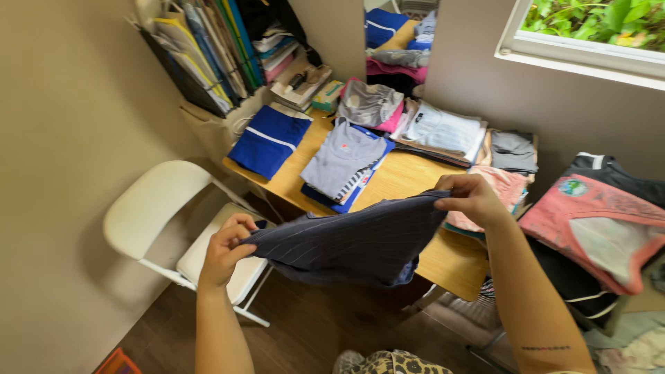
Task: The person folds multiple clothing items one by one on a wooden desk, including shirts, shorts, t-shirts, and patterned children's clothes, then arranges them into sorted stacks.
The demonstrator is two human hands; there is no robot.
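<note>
Dark striped garment (346, 246) stretched in the air above the tabletop (405, 176) edge, left hand (225, 253) and right hand (471, 197) each with grip pinched on an upper corner. Behind, folded clothes (343, 163) piled on the tabletop; white chair (159, 215) at left.

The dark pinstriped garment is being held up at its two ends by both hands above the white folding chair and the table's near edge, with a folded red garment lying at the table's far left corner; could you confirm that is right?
Not quite: the head view shows the folded garment at the table's far left corner is blue with a white stripe, not red. The rest stands: the left hand and right hand hold the dark pinstriped garment by its ends above the white folding chair.
</note>
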